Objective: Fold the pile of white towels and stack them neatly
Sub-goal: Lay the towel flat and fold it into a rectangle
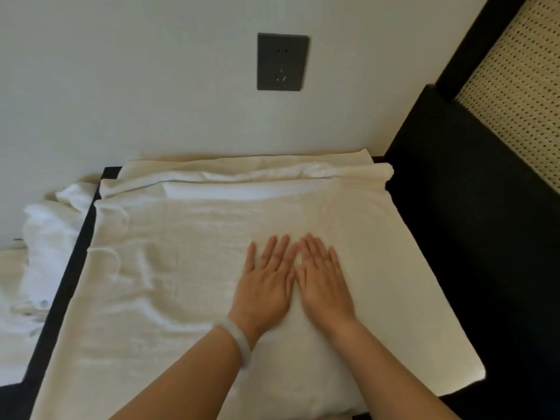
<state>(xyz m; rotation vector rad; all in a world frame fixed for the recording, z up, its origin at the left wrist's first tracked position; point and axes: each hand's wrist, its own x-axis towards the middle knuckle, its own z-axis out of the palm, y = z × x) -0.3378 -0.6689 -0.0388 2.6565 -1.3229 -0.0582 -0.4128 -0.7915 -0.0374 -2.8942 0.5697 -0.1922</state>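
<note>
Leftmost, a crumpled pile of white towels [45, 237] lies just off the dark table [60, 292] edge. Across the tabletop a large white towel [181, 268] is laid out, rumpled toward its left side and bunched along the far edge by the wall. The left hand [266, 283], with a pale bracelet [235, 338] at the wrist, lies flat on the towel, fingers straight and slightly spread. A dark wall socket [282, 62] sits above. The right hand [324, 283] presses flat just beside the left, their fingers nearly touching. Further right stand dark furniture [469, 237] and a woven cane panel [521, 86].
</note>
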